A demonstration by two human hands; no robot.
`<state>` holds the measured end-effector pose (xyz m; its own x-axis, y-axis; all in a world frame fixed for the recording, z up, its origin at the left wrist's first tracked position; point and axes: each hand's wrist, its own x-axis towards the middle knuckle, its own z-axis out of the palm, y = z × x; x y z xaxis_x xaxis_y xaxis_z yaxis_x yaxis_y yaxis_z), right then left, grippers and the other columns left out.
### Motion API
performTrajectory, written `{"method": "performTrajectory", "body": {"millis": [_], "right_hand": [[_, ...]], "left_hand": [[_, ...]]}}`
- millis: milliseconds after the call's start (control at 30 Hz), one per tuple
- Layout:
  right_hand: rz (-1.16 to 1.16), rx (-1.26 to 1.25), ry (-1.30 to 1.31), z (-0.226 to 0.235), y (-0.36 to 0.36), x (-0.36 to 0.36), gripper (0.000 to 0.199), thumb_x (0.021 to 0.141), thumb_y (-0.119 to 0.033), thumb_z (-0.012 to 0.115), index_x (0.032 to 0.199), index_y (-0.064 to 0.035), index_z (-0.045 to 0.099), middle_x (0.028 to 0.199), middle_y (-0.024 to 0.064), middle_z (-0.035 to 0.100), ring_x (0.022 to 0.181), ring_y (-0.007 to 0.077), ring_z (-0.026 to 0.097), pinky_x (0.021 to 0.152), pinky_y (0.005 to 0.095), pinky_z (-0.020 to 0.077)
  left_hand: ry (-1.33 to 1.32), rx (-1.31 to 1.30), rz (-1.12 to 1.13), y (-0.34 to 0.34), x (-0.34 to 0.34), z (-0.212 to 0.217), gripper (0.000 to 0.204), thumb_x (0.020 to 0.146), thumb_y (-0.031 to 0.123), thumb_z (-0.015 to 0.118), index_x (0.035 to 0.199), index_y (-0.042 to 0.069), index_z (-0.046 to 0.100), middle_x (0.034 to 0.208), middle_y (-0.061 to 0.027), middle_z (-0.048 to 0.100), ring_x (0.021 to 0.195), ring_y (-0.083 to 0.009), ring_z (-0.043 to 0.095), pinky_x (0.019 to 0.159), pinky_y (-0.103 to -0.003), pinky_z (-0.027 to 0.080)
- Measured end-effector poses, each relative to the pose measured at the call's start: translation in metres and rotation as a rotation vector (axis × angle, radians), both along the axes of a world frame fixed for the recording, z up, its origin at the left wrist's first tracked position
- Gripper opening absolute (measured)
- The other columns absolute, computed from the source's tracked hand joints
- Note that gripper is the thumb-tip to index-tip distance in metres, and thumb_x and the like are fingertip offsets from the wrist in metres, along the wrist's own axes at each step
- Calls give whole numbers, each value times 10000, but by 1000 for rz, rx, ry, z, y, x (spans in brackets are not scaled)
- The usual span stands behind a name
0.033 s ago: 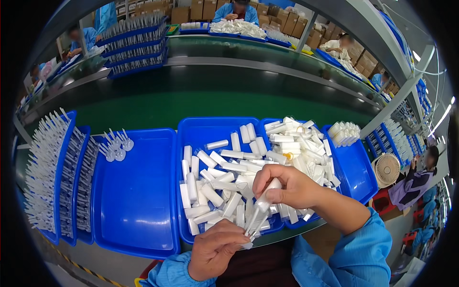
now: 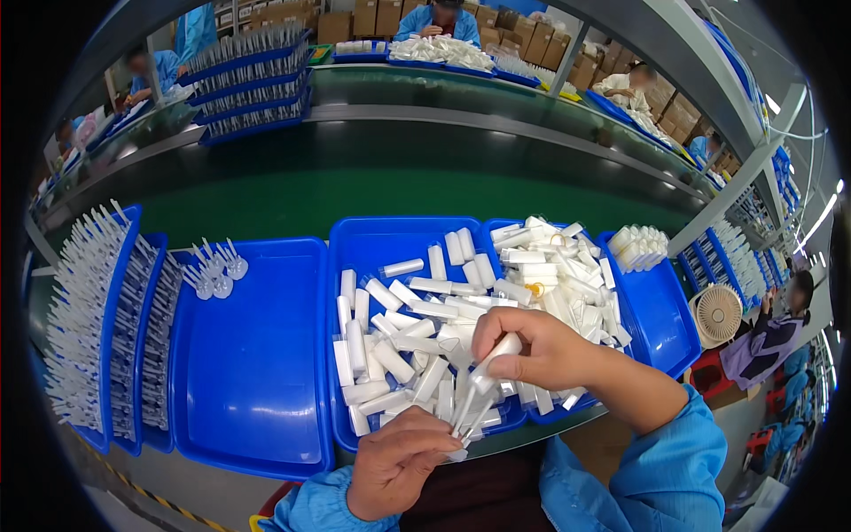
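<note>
Over the front of a blue tray (image 2: 408,227), my right hand (image 2: 541,350) is closed around a white cylinder (image 2: 498,362). Below it, my left hand (image 2: 401,457) pinches the lower end of a thin translucent stem (image 2: 463,415). That stem slants up toward the white cylinder; whether the two are joined I cannot tell. A small clear piece (image 2: 456,455) shows under the left fingertips. Many loose white cylinders (image 2: 390,361), some in clear sleeves, lie in the tray beneath my hands.
A second blue tray to the right holds a heap of white pieces (image 2: 558,275). Farther right stands a blue tray (image 2: 660,324) with a white cluster. At left, a blue tray (image 2: 253,355) has several clear stemmed parts (image 2: 214,269), beside tilted stacked trays (image 2: 111,328). Behind runs a green belt (image 2: 381,177).
My right hand has shifted very slightly to the right, and the upper end of the stem looks a little changed in angle. My left hand stays put.
</note>
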<state>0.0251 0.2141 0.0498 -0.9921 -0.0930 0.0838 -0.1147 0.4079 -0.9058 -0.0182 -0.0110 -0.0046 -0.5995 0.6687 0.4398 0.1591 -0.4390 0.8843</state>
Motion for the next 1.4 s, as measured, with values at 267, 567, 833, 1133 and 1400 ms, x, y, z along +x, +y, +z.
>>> {"method": "performTrajectory", "body": {"millis": [267,567,833,1133,1400], "right_hand": [[269,152,-199,22,-7,3,188,801,-212,658,806,-61,546,722,83,569,634,231,552,554,297,413],[456,73,10,3,-42,-16,210,861,-275,574,900,-84,496,831,80,552,757,227,526,763,334,354],[212,946,59,-38,17,-160,392,754,-141,629,1123,-53,531,1073,143,569,983,308,567,825,385,465],[58,566,0,-27,1,-157,357,704,-109,661,1035,-89,530,776,74,581,699,176,586,614,311,466],[-83,-357,-395,10,-45,-76,215,863,-183,552,1057,-92,540,742,-7,545,556,42,482,441,189,365]], "left_hand": [[223,-60,-154,-10,-7,-1,107,769,-37,624,858,22,622,881,-101,593,769,-193,566,695,-300,449],[-123,-50,130,-23,8,-14,218,778,44,650,947,25,514,1040,-132,418,875,-179,489,747,-278,431],[95,-116,334,-22,-10,-23,198,784,55,645,940,21,527,1159,-170,457,1144,-286,411,933,-395,340],[230,-107,472,-27,-10,-3,103,739,27,659,835,63,664,869,-71,611,924,-261,505,889,-435,342],[249,-104,405,-14,-9,-7,99,747,45,661,825,102,682,765,-23,646,748,-148,576,898,-405,300]]}}
